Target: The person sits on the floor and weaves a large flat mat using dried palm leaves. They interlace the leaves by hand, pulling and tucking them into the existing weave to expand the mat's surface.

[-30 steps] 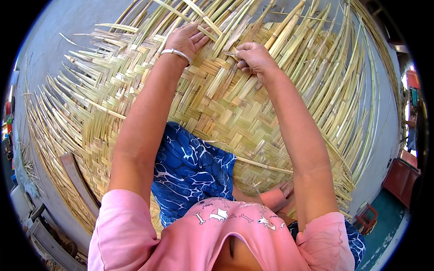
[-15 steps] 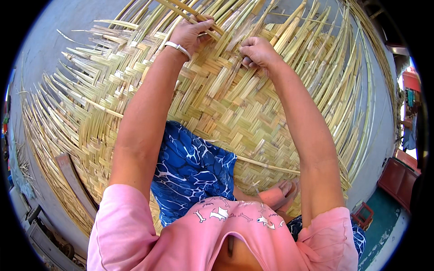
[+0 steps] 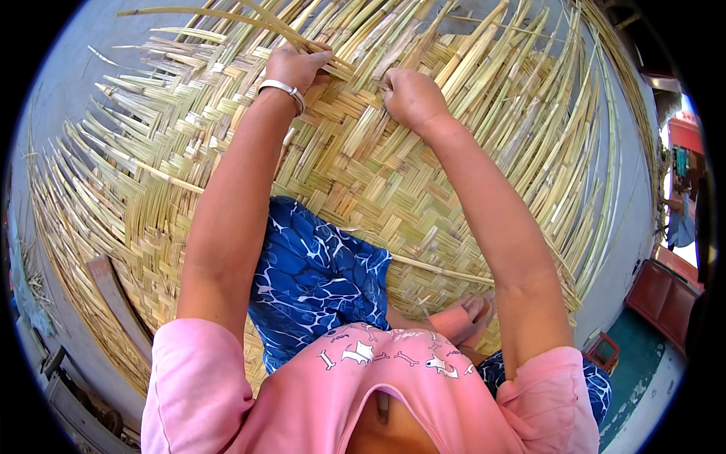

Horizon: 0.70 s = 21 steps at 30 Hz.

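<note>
A large woven mat of split cane (image 3: 401, 200) spreads beneath me, its pale strips crossing in a zigzag weave. Unwoven strip ends (image 3: 503, 83) fan out past the weave at the far side and the right. Near the far edge, my left hand (image 3: 296, 66) is closed around a few cane strips (image 3: 265, 21), whose long ends stick up and away to the left. Just right of it, my right hand (image 3: 414, 97) is closed low over the mat by the strip ends. Its fingertips are mostly hidden, so what they pinch cannot be made out.
A narrow wooden plank (image 3: 117, 299) lies on the mat's left part. My knee in blue patterned cloth (image 3: 318, 265) and a pink sandal (image 3: 457, 321) rest on the mat. Grey floor (image 3: 83, 83) surrounds it. A dark red box (image 3: 665, 299) and a small red frame (image 3: 603, 352) stand at right.
Both hands have shifted left and slightly nearer. The strips in my left hand have swung, one now pointing far to the left. My right hand has turned, hiding its fingers.
</note>
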Available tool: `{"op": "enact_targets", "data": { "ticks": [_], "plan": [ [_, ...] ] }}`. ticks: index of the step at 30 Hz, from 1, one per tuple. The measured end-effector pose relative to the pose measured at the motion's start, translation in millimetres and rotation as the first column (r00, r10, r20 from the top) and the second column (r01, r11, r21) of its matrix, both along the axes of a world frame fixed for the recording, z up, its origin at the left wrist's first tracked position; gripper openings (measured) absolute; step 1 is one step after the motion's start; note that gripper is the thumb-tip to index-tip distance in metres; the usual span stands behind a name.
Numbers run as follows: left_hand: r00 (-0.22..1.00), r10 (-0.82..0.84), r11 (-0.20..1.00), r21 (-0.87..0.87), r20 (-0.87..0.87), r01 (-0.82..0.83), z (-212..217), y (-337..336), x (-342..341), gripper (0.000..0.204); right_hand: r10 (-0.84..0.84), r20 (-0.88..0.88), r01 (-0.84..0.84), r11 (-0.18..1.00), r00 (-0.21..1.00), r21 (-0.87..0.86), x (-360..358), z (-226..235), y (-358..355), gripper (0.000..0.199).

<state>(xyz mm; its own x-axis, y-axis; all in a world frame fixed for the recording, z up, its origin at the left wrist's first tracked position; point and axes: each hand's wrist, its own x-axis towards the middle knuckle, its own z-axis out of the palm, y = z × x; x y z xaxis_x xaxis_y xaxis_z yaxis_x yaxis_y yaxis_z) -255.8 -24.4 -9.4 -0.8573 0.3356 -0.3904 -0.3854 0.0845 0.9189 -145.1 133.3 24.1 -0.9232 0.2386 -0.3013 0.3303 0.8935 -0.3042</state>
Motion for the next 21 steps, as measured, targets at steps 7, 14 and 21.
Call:
{"op": "enact_targets", "data": {
  "ticks": [7,14,21],
  "plan": [
    [0.974,-0.008,0.965,0.256,0.226,-0.051,6,-22,-3,0.020,0.048,-0.189,-0.032,0.996,0.981,0.085,12,-1,-4,0.016],
    [0.958,0.128,0.918,0.335,0.258,-0.213,12,-53,-23,0.019,0.101,-0.417,-0.122,0.992,0.903,-0.025,-14,4,-31,0.016],
    [0.990,-0.105,0.900,0.433,0.099,0.052,16,-73,-37,0.027,0.022,-0.071,-0.037,0.977,0.997,-0.209,-65,-1,-35,0.031]
  ]
}}
